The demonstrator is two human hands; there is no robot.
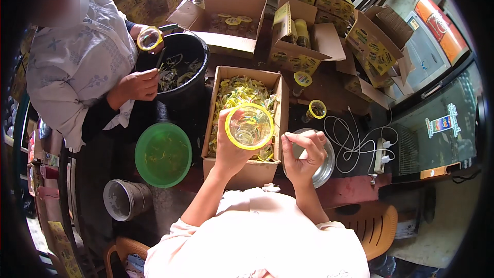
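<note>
At the upper left of the frame a co-worker [77, 56] holds a yellow-rimmed jar [150, 38] over a black bucket [182, 67]. Lower left, a grey can [123, 200] stands beside a green bowl [163, 154]. In the centre, the left hand [229, 146] is clamped around a clear cup [249, 126] with a yellow rim, held mouth-up over an open box [278, 103] filled with yellow scraps. Just right of it, the right hand [303, 157] is raised with fingertips pinched together; whether it holds anything, I cannot tell. Behind it lies a metal dish [327, 167]. Right of centre, a white cable [355, 141] coils beside a power strip [382, 154].
</note>
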